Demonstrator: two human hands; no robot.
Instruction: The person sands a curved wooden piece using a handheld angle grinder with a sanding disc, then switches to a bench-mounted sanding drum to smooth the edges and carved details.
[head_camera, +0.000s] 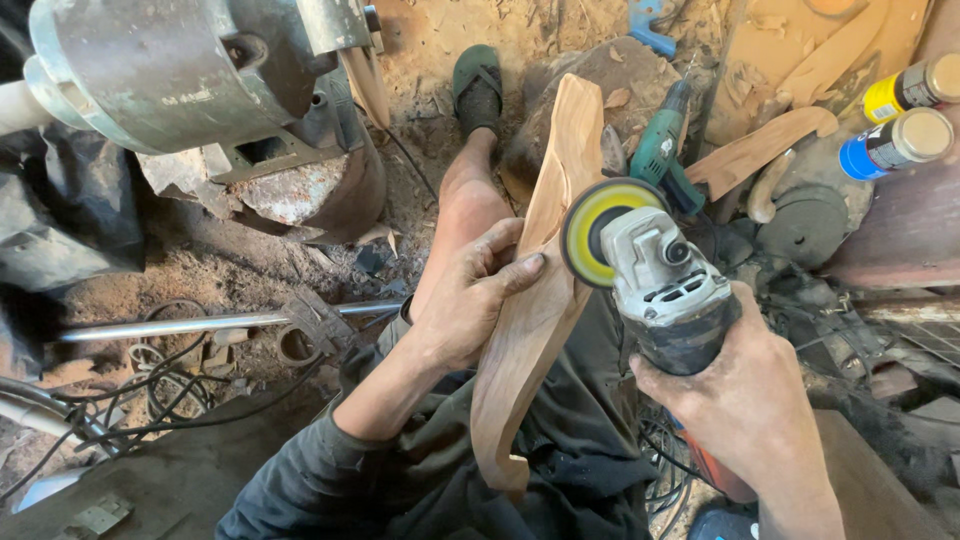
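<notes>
- The ground (240, 270) is bare earth strewn with sawdust and wood chips.
- A long metal rod (200, 324) lies across it at the left, with tangled black cables (165, 395) just below.
- A rusty metal block (300, 195) sits under a grey machine housing (170, 70).
- A teal power drill (662, 150) and curved wooden pieces (760, 150) lie at the upper right, near two spray cans (900, 120).

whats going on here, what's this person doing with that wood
A seated person steadies a long curved carved wooden piece with the left hand, its lower end resting on their lap. The right hand holds a grey angle grinder whose yellow-rimmed sanding disc sits against the wood's edge. A second, teal power tool, more curved wooden pieces and two spray cans lie nearby on the sawdust-covered floor.
</notes>
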